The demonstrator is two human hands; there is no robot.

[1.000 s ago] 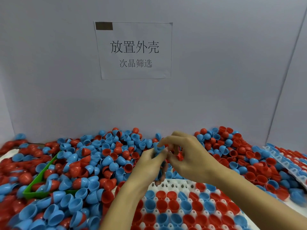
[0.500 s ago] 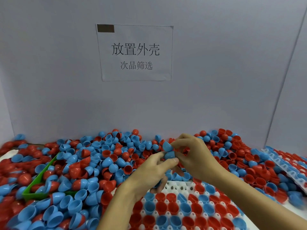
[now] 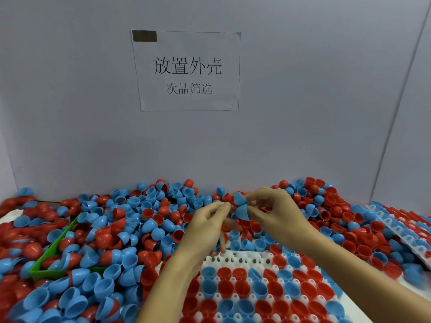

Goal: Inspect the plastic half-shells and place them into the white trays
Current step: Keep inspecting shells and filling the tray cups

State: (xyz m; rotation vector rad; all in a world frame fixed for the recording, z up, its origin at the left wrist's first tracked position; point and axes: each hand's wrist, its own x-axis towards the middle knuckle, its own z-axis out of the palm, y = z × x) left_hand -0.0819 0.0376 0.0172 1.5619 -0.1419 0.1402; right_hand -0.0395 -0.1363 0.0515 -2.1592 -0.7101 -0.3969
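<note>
My right hand point(image 3: 274, 209) pinches two blue half-shells, an upper one point(image 3: 240, 198) and a lower one point(image 3: 242, 212), which meet tip to tip above the pile. The thumb and forefinger of my left hand point(image 3: 205, 226) meet at the left edge of that pair, and its other fingers are curled and blurred. Below both hands lies a white tray point(image 3: 233, 259) whose pockets hold several red and blue half-shells. Its far row of pockets shows bare.
Loose red and blue half-shells point(image 3: 130, 220) are heaped across the table up to the grey back wall. A green bin point(image 3: 52, 250) sits half buried at the left. A second filled white tray point(image 3: 396, 231) leans at the right. A paper sign point(image 3: 186, 71) hangs on the wall.
Both hands have risen slightly from the pile. The right hand now shows two blue half-shells at its fingertips, and the left hand's fingertips have come up to them.
</note>
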